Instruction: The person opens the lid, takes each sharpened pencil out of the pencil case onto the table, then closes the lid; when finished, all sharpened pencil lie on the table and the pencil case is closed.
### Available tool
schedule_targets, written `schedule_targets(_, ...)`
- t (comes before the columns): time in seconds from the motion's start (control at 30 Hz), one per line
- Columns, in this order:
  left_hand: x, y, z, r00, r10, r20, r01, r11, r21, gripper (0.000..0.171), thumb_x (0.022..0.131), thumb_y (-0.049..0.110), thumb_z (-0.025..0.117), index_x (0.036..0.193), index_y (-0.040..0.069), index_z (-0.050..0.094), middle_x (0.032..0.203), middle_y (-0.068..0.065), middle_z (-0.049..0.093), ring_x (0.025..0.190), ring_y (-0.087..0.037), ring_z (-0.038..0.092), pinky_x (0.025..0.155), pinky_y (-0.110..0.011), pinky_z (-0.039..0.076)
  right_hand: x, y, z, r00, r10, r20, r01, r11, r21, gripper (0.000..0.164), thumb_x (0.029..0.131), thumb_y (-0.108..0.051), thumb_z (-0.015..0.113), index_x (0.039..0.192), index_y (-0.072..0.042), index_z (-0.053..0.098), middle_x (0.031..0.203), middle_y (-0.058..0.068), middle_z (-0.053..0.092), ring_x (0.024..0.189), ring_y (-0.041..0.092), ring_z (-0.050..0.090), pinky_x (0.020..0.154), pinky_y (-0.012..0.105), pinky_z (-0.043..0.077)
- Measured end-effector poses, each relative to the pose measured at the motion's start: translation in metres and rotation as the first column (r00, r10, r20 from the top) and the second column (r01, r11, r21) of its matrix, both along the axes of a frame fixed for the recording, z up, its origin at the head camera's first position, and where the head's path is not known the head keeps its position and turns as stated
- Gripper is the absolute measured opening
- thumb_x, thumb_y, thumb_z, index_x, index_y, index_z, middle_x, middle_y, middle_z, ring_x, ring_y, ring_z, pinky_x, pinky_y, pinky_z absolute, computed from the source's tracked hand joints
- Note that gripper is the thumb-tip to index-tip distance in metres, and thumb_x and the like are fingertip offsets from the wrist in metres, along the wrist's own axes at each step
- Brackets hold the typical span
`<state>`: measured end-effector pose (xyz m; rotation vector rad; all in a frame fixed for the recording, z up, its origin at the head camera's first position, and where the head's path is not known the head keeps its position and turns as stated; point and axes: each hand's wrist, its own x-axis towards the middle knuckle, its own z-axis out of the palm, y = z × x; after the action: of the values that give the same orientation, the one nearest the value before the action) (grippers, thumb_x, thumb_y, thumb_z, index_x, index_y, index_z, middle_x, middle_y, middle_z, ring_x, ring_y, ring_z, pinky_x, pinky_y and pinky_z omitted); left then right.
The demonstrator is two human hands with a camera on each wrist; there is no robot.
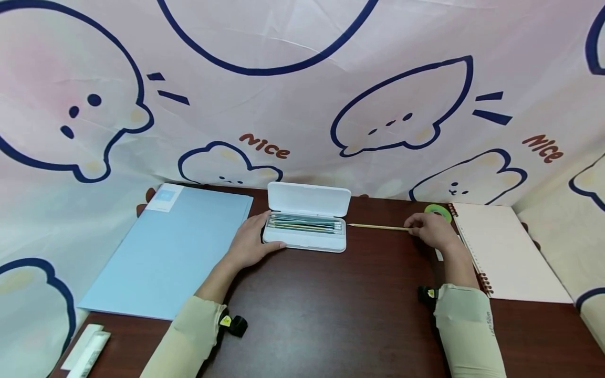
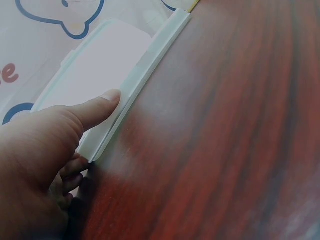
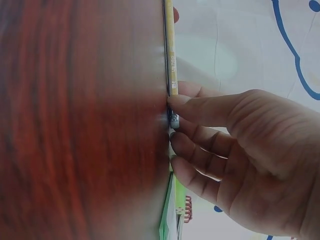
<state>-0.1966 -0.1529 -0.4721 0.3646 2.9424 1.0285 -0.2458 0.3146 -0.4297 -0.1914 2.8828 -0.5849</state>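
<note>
A white pencil case (image 1: 304, 240) lies on the table with its lid (image 1: 309, 199) raised and several pencils (image 1: 302, 223) inside. My left hand (image 1: 250, 239) holds the case at its left end, thumb along the front edge, as the left wrist view also shows. To the right of the case, a yellow pencil (image 1: 378, 227) lies level at the tabletop, one end close to the case. Thumb and forefinger of my right hand (image 1: 432, 231) pinch that pencil near its eraser end (image 3: 174, 121). The other fingers of this hand are loosely bent at the table.
A light blue folder (image 1: 175, 252) lies at the left, with two small white boxes (image 1: 87, 346) in front of it. On the right are a spiral sketchbook (image 1: 515, 252) and a green roll of tape (image 1: 438, 211). A patterned cloth (image 1: 302, 115) hangs behind the brown table (image 1: 331, 304).
</note>
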Motion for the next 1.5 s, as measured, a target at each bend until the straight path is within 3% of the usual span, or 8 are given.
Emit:
schedule_targets(0.2,0.0,0.002,0.0,1.0,-0.003,0.001,0.003,1.0,-0.002,0.097,0.085,0.049,0.078,0.159,0.006,0.031,0.158,-0.017,0.043,0.147,-0.038,0.038,0.119,-0.058,0.03,0.002,0.004,0.005,1.0,0.014,0.009,-0.014,1.0,-0.025,0.018,0.098,-0.016,0.066,0.113,-0.008,0.072,0.097,0.012,0.066,0.083,0.025,0.055,0.07,0.035,0.047)
schedule_targets(0.47,-0.002,0.003,0.003,1.0,0.001,0.002,-0.001,1.0,0.0,0.097,0.085,0.05,0.078,0.159,0.007,0.032,0.158,-0.016,0.043,0.146,-0.037,0.038,0.119,-0.058,0.031,0.006,0.004,0.01,0.999,0.036,-0.015,-0.037,0.993,-0.114,0.033,0.101,-0.029,0.063,0.127,-0.01,0.068,0.119,0.018,0.066,0.103,0.031,0.058,0.087,0.045,0.05)
schedule_targets(0.6,-0.002,0.004,0.004,1.0,0.005,-0.003,-0.005,1.0,0.0,0.096,0.085,0.048,0.079,0.158,0.007,0.033,0.157,-0.016,0.044,0.146,-0.037,0.039,0.119,-0.057,0.031,0.008,-0.012,0.017,0.998,0.059,-0.011,-0.06,0.982,-0.181,0.034,0.101,-0.035,0.063,0.127,-0.014,0.069,0.128,0.015,0.066,0.112,0.032,0.058,0.094,0.052,0.049)
schedule_targets(0.83,-0.004,0.007,0.006,1.0,0.001,0.003,-0.001,1.0,0.023,0.096,0.084,0.048,0.079,0.157,0.006,0.034,0.156,-0.017,0.045,0.144,-0.038,0.04,0.118,-0.058,0.033,0.006,-0.047,0.026,0.995,0.091,-0.039,-0.097,0.976,-0.196,0.028,0.1,-0.035,0.065,0.122,-0.02,0.071,0.117,0.006,0.07,0.101,0.025,0.059,0.091,0.044,0.049)
schedule_targets(1.1,-0.005,0.004,0.003,1.0,0.007,0.001,-0.007,1.0,0.009,0.097,0.084,0.049,0.08,0.158,0.008,0.034,0.156,-0.015,0.045,0.145,-0.037,0.04,0.118,-0.057,0.033,0.0,-0.091,0.022,0.989,0.143,-0.025,-0.145,0.969,-0.201,0.019,0.098,-0.033,0.069,0.113,-0.024,0.074,0.11,0.0,0.071,0.093,0.022,0.056,0.082,0.037,0.045)
schedule_targets(1.5,0.0,0.0,0.0,1.0,0.023,0.019,-0.024,1.0,0.009,0.099,0.082,0.052,0.08,0.158,0.009,0.034,0.156,-0.015,0.045,0.145,-0.036,0.04,0.118,-0.056,0.034,-0.002,-0.135,0.013,0.983,0.183,-0.02,-0.182,0.95,-0.253,0.019,0.097,-0.026,0.069,0.113,-0.019,0.075,0.121,0.003,0.072,0.105,0.024,0.057,0.093,0.042,0.049)
